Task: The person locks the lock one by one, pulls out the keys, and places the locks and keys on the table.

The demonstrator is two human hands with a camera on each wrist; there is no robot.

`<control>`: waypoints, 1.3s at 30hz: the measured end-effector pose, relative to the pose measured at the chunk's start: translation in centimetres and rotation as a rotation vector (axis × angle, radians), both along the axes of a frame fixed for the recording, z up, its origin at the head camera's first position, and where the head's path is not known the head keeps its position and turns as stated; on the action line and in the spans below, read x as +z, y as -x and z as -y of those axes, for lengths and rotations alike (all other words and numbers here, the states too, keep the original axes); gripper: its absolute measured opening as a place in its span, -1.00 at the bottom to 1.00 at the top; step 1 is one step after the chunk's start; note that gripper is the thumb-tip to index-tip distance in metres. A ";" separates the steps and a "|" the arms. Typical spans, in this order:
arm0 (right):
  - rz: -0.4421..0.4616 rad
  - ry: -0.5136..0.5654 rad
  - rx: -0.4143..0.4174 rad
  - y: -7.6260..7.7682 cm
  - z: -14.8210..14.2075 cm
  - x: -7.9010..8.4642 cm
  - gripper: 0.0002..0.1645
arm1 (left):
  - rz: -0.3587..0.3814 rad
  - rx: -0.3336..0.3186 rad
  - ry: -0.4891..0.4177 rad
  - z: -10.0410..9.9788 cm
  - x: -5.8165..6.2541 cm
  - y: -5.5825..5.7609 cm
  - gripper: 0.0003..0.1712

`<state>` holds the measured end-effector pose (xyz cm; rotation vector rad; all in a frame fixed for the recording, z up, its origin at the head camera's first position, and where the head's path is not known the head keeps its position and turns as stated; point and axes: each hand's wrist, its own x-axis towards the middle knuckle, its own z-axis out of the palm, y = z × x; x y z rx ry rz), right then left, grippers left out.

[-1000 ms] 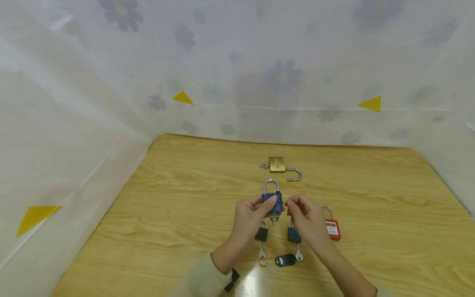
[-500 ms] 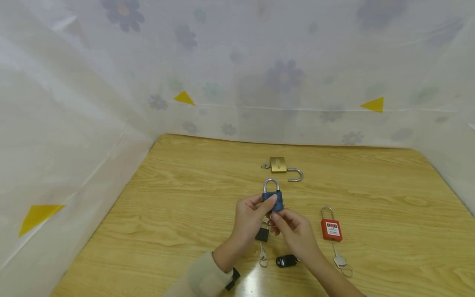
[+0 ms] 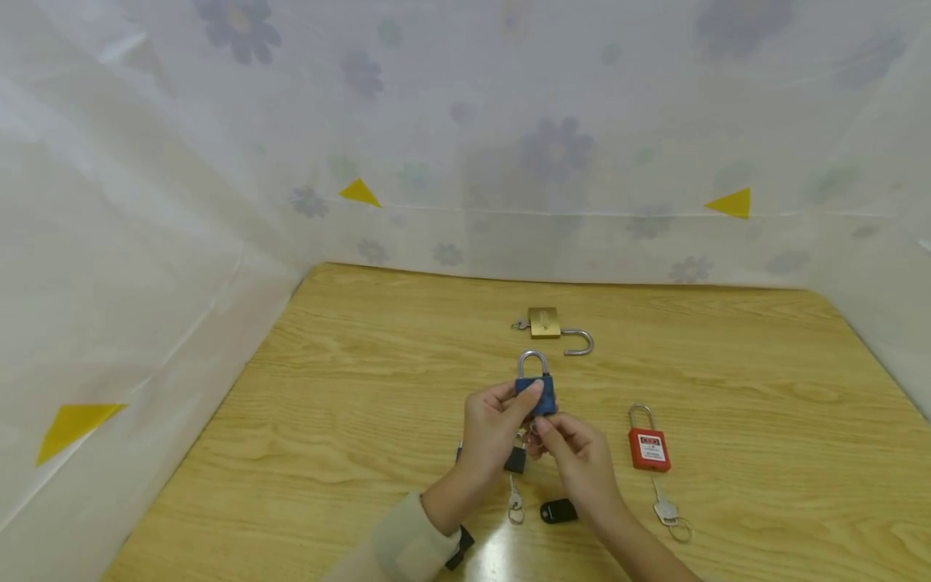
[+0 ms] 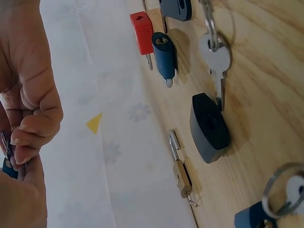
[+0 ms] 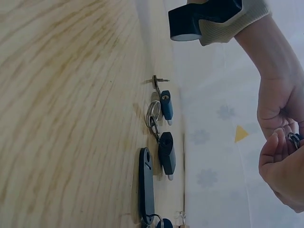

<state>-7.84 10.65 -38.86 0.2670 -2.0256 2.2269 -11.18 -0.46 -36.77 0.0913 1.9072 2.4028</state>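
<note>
In the head view my left hand [image 3: 486, 432] holds a blue padlock [image 3: 534, 394] upright above the table, thumb on its front face and shackle up. My right hand [image 3: 580, 457] pinches the key [image 3: 533, 432] at the padlock's underside, its fingers hiding most of it. A metal ring [image 5: 294, 138] shows between the hands in the right wrist view. Behind the hands lies a black padlock [image 3: 516, 460] with its own key [image 3: 516, 499]. A second blue padlock [image 4: 165, 56] stands out in the left wrist view but is hidden by my right hand in the head view.
Farther back lies a brass padlock [image 3: 544, 322] with its shackle open and a key in it. To the right are a red padlock [image 3: 650, 450] and its key [image 3: 665, 512]. A black key tag [image 3: 558, 511] lies nearer. Another blue padlock [image 4: 251, 217] shows in the left wrist view.
My right hand has moved left from beside the blue padlock to its underside and now pinches the key there. My left hand has kept its hold, nearly still.
</note>
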 end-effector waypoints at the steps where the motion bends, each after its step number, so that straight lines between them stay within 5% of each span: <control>1: -0.002 0.002 -0.002 0.0 0.0 -0.1 -0.69 | 0.008 0.000 -0.001 0.0 0.0 0.0 -0.68; 17: -0.010 -0.011 -0.017 -0.2 0.0 -0.6 -0.70 | 0.068 0.006 0.019 -0.1 -0.1 0.0 -0.69; 39: -0.012 0.001 -0.021 -0.1 0.5 -1.1 -0.70 | 0.149 0.013 -0.084 0.1 -0.3 0.4 -0.65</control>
